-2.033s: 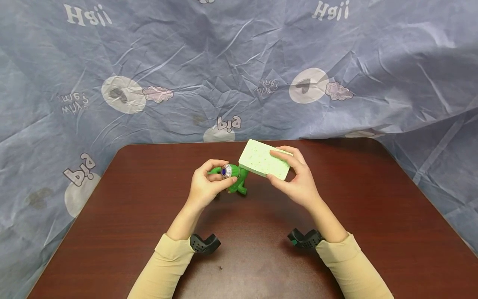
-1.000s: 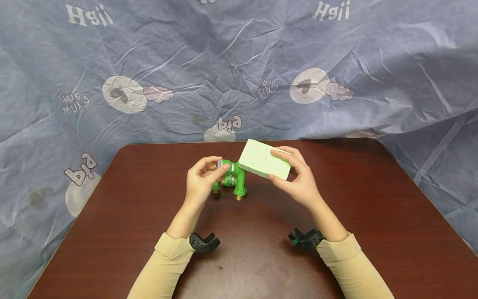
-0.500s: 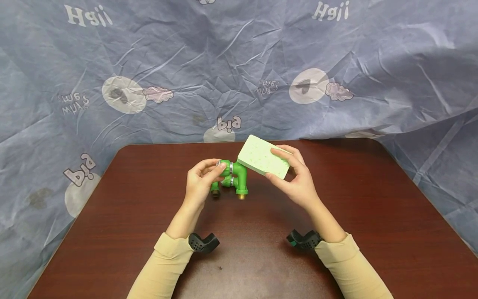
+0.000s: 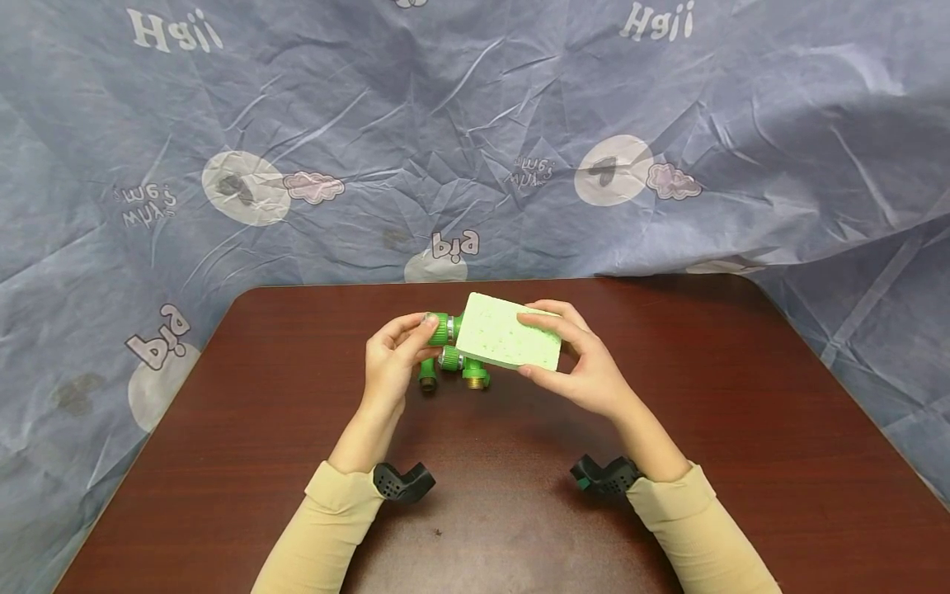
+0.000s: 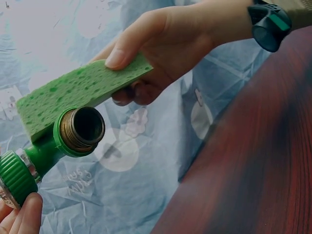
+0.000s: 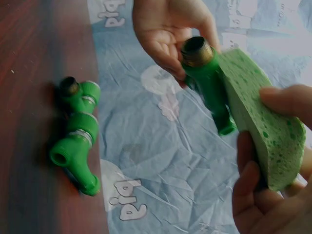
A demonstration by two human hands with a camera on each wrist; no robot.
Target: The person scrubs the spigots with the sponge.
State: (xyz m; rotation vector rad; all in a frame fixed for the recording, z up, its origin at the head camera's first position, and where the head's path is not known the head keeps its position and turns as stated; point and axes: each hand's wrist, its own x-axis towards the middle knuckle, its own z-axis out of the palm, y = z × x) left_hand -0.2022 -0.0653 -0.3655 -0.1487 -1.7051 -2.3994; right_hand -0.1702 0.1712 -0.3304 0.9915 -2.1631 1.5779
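Note:
My left hand point(image 4: 389, 363) pinches the ribbed green knob of a green plastic tap point(image 5: 46, 153) between thumb and fingers, above the table. In the left wrist view, the tap's brass-threaded end points at the camera, and a silver ring sits beside its knob. My right hand point(image 4: 586, 367) grips a pale green sponge point(image 4: 505, 332) at its right end, thumb below and fingers over the top. The sponge lies against the tap's body, hiding most of it in the head view. In the right wrist view the sponge's long face meets the tap's side.
Below the held tap, two more green taps point(image 6: 80, 129) with threaded ends lie on the dark red-brown table point(image 4: 297, 429). A wrinkled blue-grey cloth point(image 4: 416, 140) with printed pictures hangs behind the table. Black wrist cameras point(image 4: 404, 483) sit on both wrists.
My left hand has turned the tap so its outlet points down, and has shifted slightly left. My right hand has brought the sponge left and down, over the tap's body.

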